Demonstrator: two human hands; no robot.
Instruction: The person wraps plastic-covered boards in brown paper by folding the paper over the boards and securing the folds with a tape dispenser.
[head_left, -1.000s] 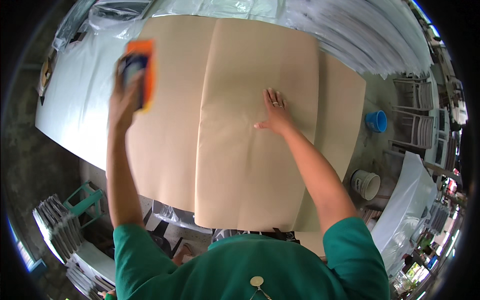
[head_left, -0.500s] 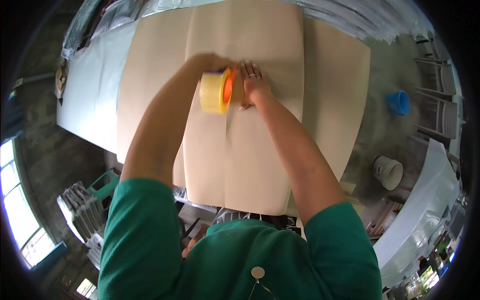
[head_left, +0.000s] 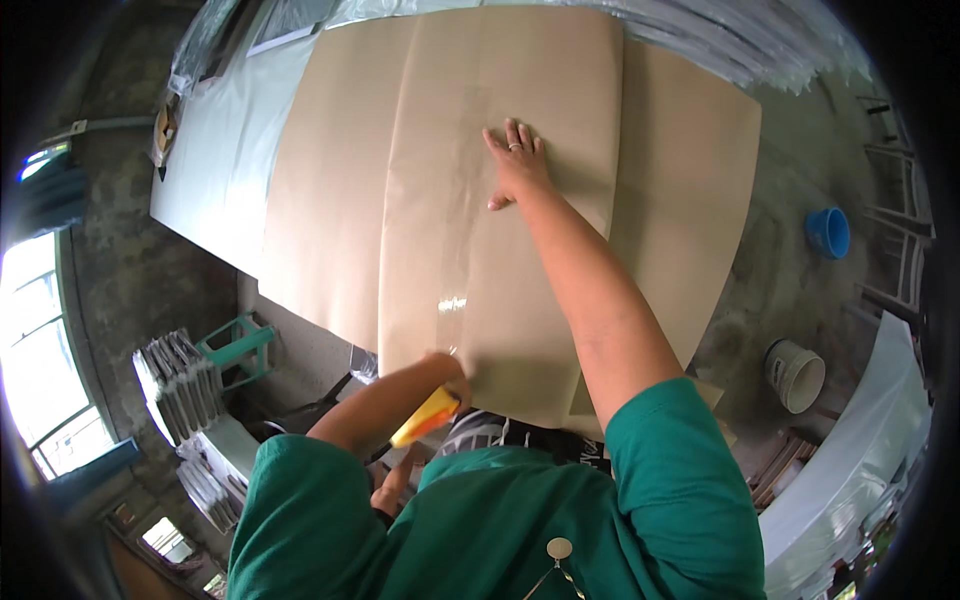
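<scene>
Brown cardboard lies spread over a table in front of me, with overlapping panels. A strip of clear tape runs down its middle panel toward me, shiny at its near part. Close to the near edge of the cardboard, my left hand is closed around a yellow and orange tape dispenser; the fingers are mostly hidden behind the wrist. Farther away, to the right of the tape strip, my right hand rests flat on the cardboard with its fingers spread and nothing in it.
Pale sheeting covers the table at the left. Clear plastic-wrapped goods lie along the far edge. A blue bucket and a white bucket stand on the floor at right. At left are a green stool and stacked panels.
My left hand has drawn the tape dispenser from the middle of the cardboard back to its near edge, and the tape strip now shows behind it. My right hand stays pressed down, fingers spread wider.
</scene>
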